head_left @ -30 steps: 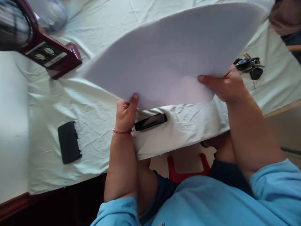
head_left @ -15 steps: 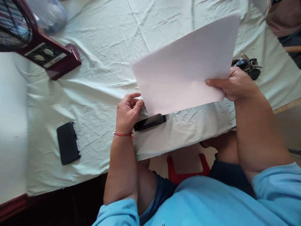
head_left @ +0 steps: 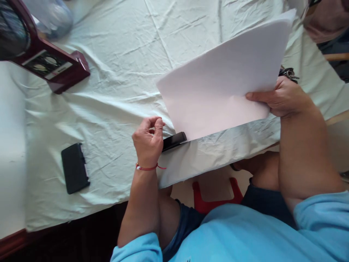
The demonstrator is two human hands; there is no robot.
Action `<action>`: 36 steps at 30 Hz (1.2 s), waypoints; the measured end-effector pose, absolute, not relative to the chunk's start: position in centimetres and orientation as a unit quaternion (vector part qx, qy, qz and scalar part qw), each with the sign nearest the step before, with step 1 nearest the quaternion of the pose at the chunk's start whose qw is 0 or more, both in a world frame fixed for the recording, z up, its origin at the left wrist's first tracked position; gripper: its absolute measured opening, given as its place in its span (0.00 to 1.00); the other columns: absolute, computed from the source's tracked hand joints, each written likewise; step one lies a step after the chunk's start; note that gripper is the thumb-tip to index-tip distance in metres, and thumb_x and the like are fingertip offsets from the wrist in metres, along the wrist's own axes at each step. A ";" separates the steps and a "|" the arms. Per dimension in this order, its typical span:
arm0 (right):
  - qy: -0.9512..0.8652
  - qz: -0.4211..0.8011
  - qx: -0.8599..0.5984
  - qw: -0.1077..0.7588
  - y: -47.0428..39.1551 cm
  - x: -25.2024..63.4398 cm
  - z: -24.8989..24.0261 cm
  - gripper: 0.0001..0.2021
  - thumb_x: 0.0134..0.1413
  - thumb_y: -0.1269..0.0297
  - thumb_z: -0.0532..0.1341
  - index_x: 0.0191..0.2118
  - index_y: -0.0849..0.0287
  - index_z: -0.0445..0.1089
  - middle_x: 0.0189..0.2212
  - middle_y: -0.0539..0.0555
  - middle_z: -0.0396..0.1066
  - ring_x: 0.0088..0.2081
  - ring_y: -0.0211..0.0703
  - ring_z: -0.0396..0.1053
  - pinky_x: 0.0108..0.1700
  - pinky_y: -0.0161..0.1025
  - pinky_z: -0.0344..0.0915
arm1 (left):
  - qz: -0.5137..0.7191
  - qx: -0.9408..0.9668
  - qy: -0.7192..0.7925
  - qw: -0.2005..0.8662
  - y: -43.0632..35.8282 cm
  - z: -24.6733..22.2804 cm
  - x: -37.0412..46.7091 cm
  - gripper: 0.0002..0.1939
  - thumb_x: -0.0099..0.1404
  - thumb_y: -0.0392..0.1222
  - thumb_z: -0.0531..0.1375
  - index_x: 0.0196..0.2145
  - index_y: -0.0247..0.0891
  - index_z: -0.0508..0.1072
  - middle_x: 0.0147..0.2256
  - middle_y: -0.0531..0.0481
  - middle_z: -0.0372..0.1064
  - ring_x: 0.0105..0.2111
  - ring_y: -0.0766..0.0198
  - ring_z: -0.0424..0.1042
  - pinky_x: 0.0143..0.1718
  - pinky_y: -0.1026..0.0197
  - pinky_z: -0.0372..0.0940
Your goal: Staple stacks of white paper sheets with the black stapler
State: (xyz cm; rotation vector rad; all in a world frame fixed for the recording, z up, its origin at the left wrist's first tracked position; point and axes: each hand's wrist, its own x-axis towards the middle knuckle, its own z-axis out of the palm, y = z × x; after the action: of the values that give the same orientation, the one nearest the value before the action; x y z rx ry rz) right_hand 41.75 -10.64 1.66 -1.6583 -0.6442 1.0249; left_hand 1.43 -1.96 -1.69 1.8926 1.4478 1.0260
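My right hand (head_left: pixel 285 95) grips a small stack of white paper sheets (head_left: pixel 218 83) by the right side, thumb on top and the other fingers hidden underneath. The stack is held at a slant over the table. Close to its lower left corner lies a glossy, long black object that looks like a stapler (head_left: pixel 175 141); part of it is hidden behind my left hand. My left hand (head_left: pixel 148 140) is just left of the paper, with fingers curled and thumb against the index finger. Whether something small is pinched there, I cannot make out.
A pale cloth (head_left: pixel 114 109) covers the table. On the left lies a black case-like item (head_left: pixel 75 168), and a maroon device with dials (head_left: pixel 60 67) stands behind it. Keys (head_left: pixel 289 74) show beyond my right hand. A red stool (head_left: pixel 215 205) is below the table edge.
The paper and my right hand have shifted right in view, covering more of the keys. My left hand has moved slightly down and its fingers have curled in more.
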 end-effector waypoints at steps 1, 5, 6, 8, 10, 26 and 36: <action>-0.268 0.429 -0.690 0.517 -10.6 41.8 1.6 0.11 0.49 0.74 0.85 0.38 0.60 0.88 0.49 0.63 0.91 0.47 0.51 0.86 0.54 0.50 0.86 | 0.371 0.712 0.538 0.258 -2.0 -1.8 1.4 0.14 0.81 0.55 0.67 0.45 0.44 0.87 0.38 0.47 0.89 0.36 0.56 0.85 0.40 0.55 0.74; -0.268 0.433 -0.692 0.511 -10.6 41.8 1.6 0.11 0.50 0.76 0.84 0.38 0.60 0.89 0.49 0.63 0.92 0.47 0.51 0.86 0.54 0.50 0.86 | 0.322 0.754 0.531 0.215 -1.9 -2.4 1.3 0.12 0.80 0.52 0.65 0.43 0.45 0.86 0.35 0.48 0.86 0.32 0.55 0.79 0.42 0.52 0.71; -0.267 0.433 -0.696 0.507 -10.6 41.8 1.6 0.11 0.50 0.75 0.85 0.38 0.60 0.89 0.49 0.63 0.92 0.47 0.52 0.86 0.53 0.50 0.86 | 0.313 0.760 0.529 0.211 -1.8 -2.5 1.3 0.12 0.79 0.50 0.64 0.43 0.46 0.86 0.34 0.48 0.85 0.33 0.54 0.80 0.42 0.52 0.71; -0.261 0.433 -0.708 0.494 -10.6 41.9 1.6 0.11 0.49 0.75 0.85 0.38 0.60 0.89 0.47 0.63 0.91 0.45 0.51 0.85 0.51 0.49 0.86 | 0.300 0.768 0.526 0.208 -1.7 -2.6 1.2 0.11 0.79 0.48 0.63 0.44 0.46 0.86 0.34 0.48 0.84 0.33 0.53 0.80 0.44 0.51 0.71; -0.253 0.432 -0.722 0.478 -10.6 42.0 1.7 0.10 0.50 0.75 0.85 0.36 0.61 0.88 0.46 0.63 0.91 0.42 0.51 0.85 0.49 0.50 0.86 | 0.291 0.776 0.521 0.203 -1.6 -2.8 1.1 0.11 0.79 0.47 0.62 0.44 0.46 0.86 0.34 0.48 0.84 0.33 0.52 0.79 0.45 0.50 0.71; -0.243 0.429 -0.730 0.473 -10.2 41.5 2.1 0.11 0.49 0.74 0.85 0.33 0.58 0.85 0.45 0.62 0.91 0.44 0.54 0.87 0.48 0.50 0.87 | 0.154 0.828 0.538 0.041 -2.2 -3.3 2.7 0.18 0.76 0.32 0.56 0.43 0.47 0.85 0.42 0.34 0.87 0.48 0.33 0.78 0.49 0.37 0.65; -0.247 0.393 -0.700 0.543 -9.3 40.7 1.4 0.15 0.48 0.76 0.84 0.40 0.58 0.85 0.50 0.60 0.91 0.55 0.57 0.88 0.65 0.55 0.86 | 0.243 0.773 0.517 0.276 -1.5 -2.3 1.4 0.09 0.76 0.45 0.63 0.42 0.47 0.86 0.31 0.50 0.82 0.32 0.53 0.77 0.40 0.51 0.70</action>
State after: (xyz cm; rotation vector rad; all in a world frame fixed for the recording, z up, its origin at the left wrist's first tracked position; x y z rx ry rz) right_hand 40.75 -9.25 1.44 -1.6616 -0.5865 0.9324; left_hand 1.40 -1.50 -2.28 2.0778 1.3888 0.6540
